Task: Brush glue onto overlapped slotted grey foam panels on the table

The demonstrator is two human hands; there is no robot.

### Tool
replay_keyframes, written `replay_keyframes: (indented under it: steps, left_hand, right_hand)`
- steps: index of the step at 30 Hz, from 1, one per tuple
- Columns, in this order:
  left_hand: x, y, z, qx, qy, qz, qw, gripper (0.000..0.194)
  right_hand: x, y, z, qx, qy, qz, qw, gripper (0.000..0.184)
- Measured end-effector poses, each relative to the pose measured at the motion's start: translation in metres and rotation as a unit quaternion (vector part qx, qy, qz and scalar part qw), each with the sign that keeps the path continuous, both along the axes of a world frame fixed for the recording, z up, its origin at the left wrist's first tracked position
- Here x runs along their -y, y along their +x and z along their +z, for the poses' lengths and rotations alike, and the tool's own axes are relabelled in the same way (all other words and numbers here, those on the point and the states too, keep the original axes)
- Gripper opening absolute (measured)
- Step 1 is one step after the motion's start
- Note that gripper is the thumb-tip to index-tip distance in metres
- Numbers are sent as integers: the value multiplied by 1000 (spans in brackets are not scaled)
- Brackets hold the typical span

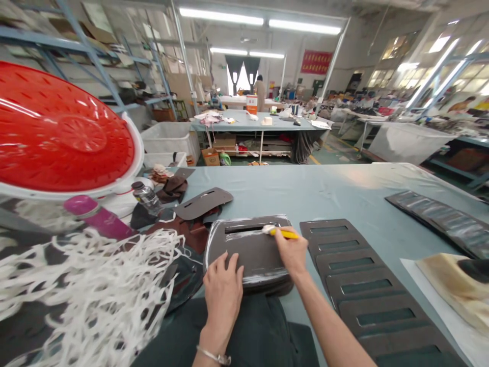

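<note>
Left of the dark slotted panel (pixel 250 260), white plastic netting (pixel 76 290) and a red perforated basin (pixel 57 132) block the view, with a water bottle (pixel 147 198) beside them. On the panel, the left grip (pixel 223 298) lies open and flat; the right grip (pixel 292 250) clamps a yellow-handled brush (pixel 284 233) at the slot. Right of the panel, a long slotted strip (pixel 355 275) lies on the desk (pixel 344 188).

Fluorescent tubes (pixel 221 16) light the workshop brightly from 12 o'clock; windows (pixel 439 46) flare at 2 o'clock; glare streaks a red plastic basket (pixel 64 127) at 9 o'clock; wide-angle distortion bends the edges; white netting (pixel 76 290) blurs at 7 o'clock.
</note>
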State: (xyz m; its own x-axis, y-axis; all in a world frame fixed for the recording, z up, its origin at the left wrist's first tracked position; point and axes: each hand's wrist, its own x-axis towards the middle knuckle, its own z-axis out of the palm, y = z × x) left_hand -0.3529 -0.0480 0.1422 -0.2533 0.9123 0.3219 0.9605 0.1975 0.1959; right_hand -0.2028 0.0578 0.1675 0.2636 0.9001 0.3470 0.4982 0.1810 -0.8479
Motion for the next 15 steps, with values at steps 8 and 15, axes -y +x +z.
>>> replay_keyframes:
  steps: [8, 15]
  left_hand:
    - [-2, 5, 0, -17, 2, 4, 1000, 34]
    - [-6, 4, 4, 2, -15, 14, 1000, 31]
  right_hand:
    - [-7, -60, 8, 13, 61, 155, 986, 20]
    - [-31, 39, -3, 62, 24, -44, 997, 23]
